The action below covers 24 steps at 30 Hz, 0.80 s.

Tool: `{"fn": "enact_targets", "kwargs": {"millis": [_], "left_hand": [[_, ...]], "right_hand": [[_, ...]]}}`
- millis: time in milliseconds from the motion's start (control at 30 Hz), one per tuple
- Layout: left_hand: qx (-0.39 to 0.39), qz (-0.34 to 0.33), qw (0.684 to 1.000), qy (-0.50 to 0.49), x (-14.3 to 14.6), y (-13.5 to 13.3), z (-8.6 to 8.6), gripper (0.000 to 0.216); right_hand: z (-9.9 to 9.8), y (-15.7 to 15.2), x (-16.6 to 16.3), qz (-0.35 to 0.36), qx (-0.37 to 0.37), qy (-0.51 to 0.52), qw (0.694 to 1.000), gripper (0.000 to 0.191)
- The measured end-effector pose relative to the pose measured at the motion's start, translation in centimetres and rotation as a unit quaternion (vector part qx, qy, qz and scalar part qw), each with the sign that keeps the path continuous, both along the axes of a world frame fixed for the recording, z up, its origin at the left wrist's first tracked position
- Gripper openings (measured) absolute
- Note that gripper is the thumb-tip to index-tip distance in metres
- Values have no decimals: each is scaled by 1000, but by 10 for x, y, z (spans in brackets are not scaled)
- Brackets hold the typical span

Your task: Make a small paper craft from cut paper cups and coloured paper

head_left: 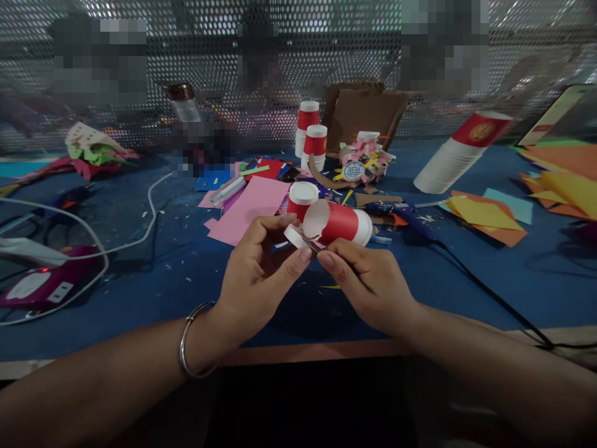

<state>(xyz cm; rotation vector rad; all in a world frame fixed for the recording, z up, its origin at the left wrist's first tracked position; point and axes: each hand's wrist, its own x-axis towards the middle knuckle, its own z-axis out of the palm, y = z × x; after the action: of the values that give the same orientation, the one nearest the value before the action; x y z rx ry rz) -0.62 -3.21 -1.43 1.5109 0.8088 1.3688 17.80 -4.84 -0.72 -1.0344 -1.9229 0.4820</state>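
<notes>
My left hand (259, 274) pinches a small white paper ring (296, 236) between thumb and fingers. My right hand (368, 280) is closed on a thin metal tool, perhaps scissors (311, 244), whose tip meets the ring. Just behind my hands a red-and-white paper cup (340, 223) lies on its side, mouth towards me. Another red-and-white cup (301, 198) stands beside it on the blue table (186, 267). A metal bangle circles my left wrist.
Pink paper (249, 208), a glue gun (410, 218) with black cord, orange and yellow sheets (485, 214), a stack of cups lying down (459, 152), two upright cup stacks (310, 134), a paper craft (361, 162), white cables (93, 249), a mesh screen with people behind.
</notes>
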Motion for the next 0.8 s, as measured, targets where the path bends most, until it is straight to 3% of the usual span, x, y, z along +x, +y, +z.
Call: {"fn": "enact_targets", "kwargs": {"millis": [200, 567, 800], "left_hand": [[5, 3, 1000, -15, 0, 3, 0, 46], [55, 7, 998, 23, -6, 3, 1, 53], [43, 1, 999, 26, -5, 4, -1, 56]], "right_hand": [[0, -1, 0, -4, -22, 5, 1000, 42], [-2, 0, 2, 2, 34, -20, 999, 39], [-2, 0, 2, -10, 24, -18, 1000, 40]]}}
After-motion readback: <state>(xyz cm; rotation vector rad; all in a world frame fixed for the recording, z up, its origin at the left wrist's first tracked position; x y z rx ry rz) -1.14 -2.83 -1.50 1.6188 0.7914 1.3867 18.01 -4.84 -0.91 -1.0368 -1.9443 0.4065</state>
